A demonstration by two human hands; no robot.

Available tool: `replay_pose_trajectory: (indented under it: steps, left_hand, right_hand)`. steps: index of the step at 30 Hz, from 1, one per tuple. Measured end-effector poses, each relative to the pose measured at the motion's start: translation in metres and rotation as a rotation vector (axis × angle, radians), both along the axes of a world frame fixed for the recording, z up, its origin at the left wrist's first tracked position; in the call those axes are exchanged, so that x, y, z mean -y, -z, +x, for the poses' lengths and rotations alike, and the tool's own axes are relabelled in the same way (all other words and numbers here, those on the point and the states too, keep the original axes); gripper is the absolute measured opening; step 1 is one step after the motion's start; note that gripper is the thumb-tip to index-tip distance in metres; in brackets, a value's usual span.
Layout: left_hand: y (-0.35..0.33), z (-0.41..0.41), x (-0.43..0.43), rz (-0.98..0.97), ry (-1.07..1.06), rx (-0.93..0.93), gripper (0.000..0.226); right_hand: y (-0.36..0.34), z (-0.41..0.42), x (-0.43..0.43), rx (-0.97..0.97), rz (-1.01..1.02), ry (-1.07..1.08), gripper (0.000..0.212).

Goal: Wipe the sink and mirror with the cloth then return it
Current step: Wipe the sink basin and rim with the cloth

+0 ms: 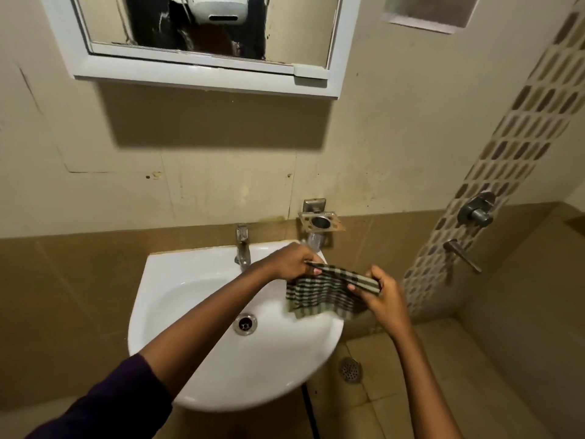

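- At the far left, our dark purple sleeve (104, 403) comes in from the bottom corner, and the bare forearm crosses over the white ceramic wall-hung sink (177, 280).
- On the wall above hangs the white-framed rectangular mirror (202, 68), well apart from the sink.
- The round metal drain (244, 323) sits in the bowl's middle, and the steel tap (242, 247) stands at the sink's back edge.
- Our left hand (289, 263) is closed, pinching the left top corner of the green and black checked cloth (329, 293) near the sink's back right corner.
- The cloth hangs stretched between both hands over the sink's right edge.
- Our right hand (381, 293) is closed on the cloth's right top corner, just past the sink's rim.
- A steel wall-mounted holder (320, 220) sits behind the hands; a round floor drain (350, 370) lies below.
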State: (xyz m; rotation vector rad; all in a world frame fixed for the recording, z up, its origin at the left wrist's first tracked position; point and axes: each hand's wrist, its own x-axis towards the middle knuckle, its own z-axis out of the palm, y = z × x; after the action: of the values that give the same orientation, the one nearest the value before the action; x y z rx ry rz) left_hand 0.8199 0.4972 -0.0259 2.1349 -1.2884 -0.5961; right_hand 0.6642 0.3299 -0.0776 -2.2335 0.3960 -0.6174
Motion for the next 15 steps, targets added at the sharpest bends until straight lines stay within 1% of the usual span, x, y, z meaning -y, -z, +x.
replay_pose_trajectory:
  steps: [2,4,5,6,7,9,11,12,13,14,15]
  left_hand:
    - [-0.001,0.018,0.011,-0.139,-0.128,0.139,0.021]
    - [0.010,0.032,0.021,-0.234,-0.206,0.299,0.027]
    - [0.023,0.036,0.024,-0.228,-0.198,0.345,0.026]
    - [0.039,0.038,0.027,-0.172,-0.165,0.388,0.023]
    - [0.058,0.037,0.028,-0.080,-0.113,0.426,0.022]
    - [0.098,0.040,0.032,0.113,-0.010,0.437,0.024]
    - [0.130,0.040,0.035,0.231,0.063,0.372,0.030]
    - [0.141,0.038,0.035,0.284,0.092,0.344,0.033]
    - [0.148,0.034,0.033,0.328,0.111,0.328,0.035]
    - [0.155,0.032,0.033,0.349,0.123,0.319,0.037]
    - [0.161,0.031,0.036,0.350,0.125,0.311,0.039]
  right_hand:
    - [-0.012,0.018,0.011,0.094,-0.116,0.061,0.034]
    - [-0.017,0.032,0.017,0.151,-0.223,0.077,0.029]
    - [-0.013,0.035,0.021,0.141,-0.275,0.061,0.025]
    - [-0.004,0.036,0.024,0.090,-0.314,0.040,0.021]
    - [0.009,0.033,0.025,0.000,-0.311,0.015,0.023]
    - [0.037,0.025,0.026,-0.292,-0.179,-0.057,0.035]
    - [0.063,0.023,0.025,-0.605,-0.055,-0.130,0.038]
    - [0.072,0.023,0.022,-0.665,0.002,-0.116,0.040]
    - [0.076,0.026,0.016,-0.644,0.079,-0.054,0.041]
    - [0.080,0.033,0.011,-0.581,0.153,0.029,0.040]
    - [0.086,0.043,0.007,-0.517,0.176,0.109,0.038]
